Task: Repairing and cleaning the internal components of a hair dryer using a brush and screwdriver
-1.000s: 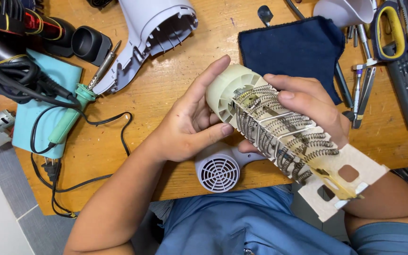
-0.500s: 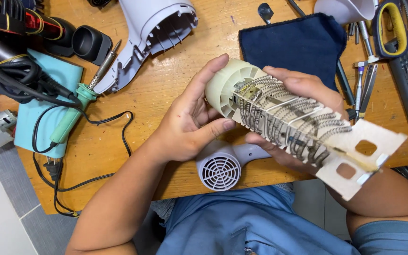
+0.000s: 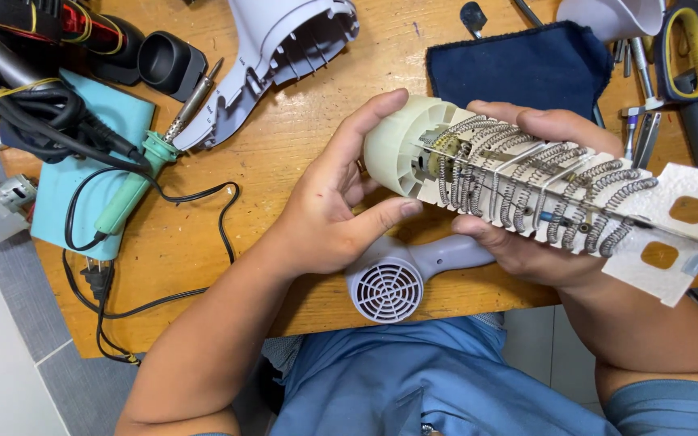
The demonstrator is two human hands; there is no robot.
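Observation:
I hold a hair dryer's heating element [image 3: 543,190] in both hands above the wooden table [image 3: 284,169]. It has coiled wire wound over pale card plates and a cream round fan housing [image 3: 397,145] at its left end. My left hand [image 3: 333,202] grips the fan housing, thumb under it and fingers over the top. My right hand [image 3: 535,242] cups the coil section from below, fingers curling over its far side. Under my hands lies a grey hair dryer shell half [image 3: 393,282] with a round grille.
The other white shell half [image 3: 284,48] lies at the back. A green soldering iron [image 3: 135,182] rests on a teal pad [image 3: 82,186] at left, beside black cables [image 3: 34,121]. A dark blue cloth [image 3: 519,73] and screwdrivers [image 3: 640,97] lie at back right.
The heating element has swung from a steep diagonal to nearly level, its plate end rising toward the right. Both hands kept their hold.

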